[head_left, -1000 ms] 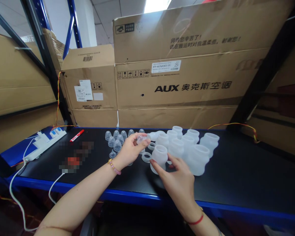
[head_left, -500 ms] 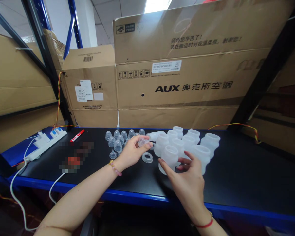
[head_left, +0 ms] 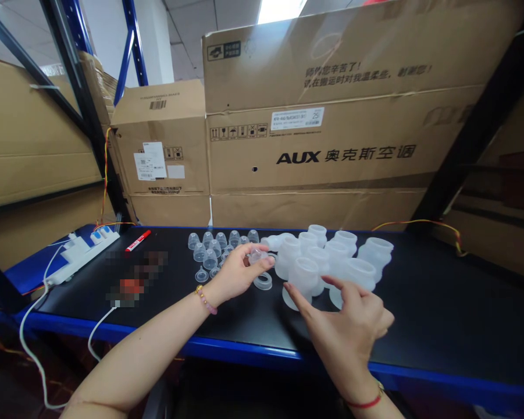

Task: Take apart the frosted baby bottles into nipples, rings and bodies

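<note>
My left hand point(head_left: 238, 270) pinches a small clear dome-shaped bottle part point(head_left: 258, 255) between thumb and fingers, above the table. Thumb and index finger of my right hand point(head_left: 346, 323) are spread apart on either side of a frosted white bottle point(head_left: 304, 276) standing upright at the front of its group; whether they touch it I cannot tell. The other right fingers are curled back. Below the held part lies a clear collar ring point(head_left: 263, 281). Behind my left hand stand several clear dome caps point(head_left: 210, 258), with a clear nipple point(head_left: 201, 274) in front of them.
More frosted bottles point(head_left: 375, 256) stand upright behind and right of my right hand; one point(head_left: 277, 241) lies on its side. On the left are a red marker point(head_left: 138, 240), a blurred-out item point(head_left: 135, 285) with a white cable and a power strip point(head_left: 82, 256). Cardboard point(head_left: 331, 169) walls the back.
My right hand's fingers have loosened from around the front bottle and its palm has shifted right. My left hand, still holding the clear part, has moved slightly right.
</note>
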Motion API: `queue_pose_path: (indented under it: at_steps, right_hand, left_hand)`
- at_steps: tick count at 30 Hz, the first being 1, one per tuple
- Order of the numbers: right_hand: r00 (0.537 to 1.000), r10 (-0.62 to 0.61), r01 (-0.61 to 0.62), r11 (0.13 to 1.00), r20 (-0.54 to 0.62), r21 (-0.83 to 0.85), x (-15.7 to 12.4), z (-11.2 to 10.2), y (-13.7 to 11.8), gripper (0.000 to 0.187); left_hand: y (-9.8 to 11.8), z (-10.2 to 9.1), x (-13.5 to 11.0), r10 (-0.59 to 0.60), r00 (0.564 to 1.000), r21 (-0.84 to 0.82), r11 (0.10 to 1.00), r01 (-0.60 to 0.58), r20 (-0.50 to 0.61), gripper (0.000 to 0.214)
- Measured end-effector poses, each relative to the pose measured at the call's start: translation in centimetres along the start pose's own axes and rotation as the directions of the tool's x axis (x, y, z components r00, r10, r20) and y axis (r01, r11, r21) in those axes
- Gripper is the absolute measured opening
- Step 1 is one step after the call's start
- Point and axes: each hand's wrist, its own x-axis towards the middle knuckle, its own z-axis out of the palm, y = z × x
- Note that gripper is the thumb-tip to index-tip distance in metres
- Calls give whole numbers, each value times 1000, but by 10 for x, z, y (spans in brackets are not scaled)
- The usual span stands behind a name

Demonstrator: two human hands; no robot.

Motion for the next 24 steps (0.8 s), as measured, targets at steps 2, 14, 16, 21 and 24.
queue_pose_path:
  at_steps: [2,14,16,21,24]
  right_hand:
    - [999,-1,2,1000,-47,3,0,-1,-2,73]
    - [981,-40,-72,837,192,542,-1,-29,-49,38]
    - [876,-13,-291,783,483,550,1,-25,-61,45]
    - [318,43,-820,514,947,252,15,-6,-81,61]
    - [246,66,-907,367,967,205,20,3,-82,49]
  left_hand:
    - [1,0,-1,-12,1000,-16,1000,12,-1,48]
    - [29,-17,-5,-94,989,-429,893,134,114,45]
    - [33,-21,-6,-62,989,-468,876,118,133,45]
    - [35,-32,-6,58,991,-371,929,-11,117,39]
    - [34,-42,-4,38,988,-197,980,-8,152,41]
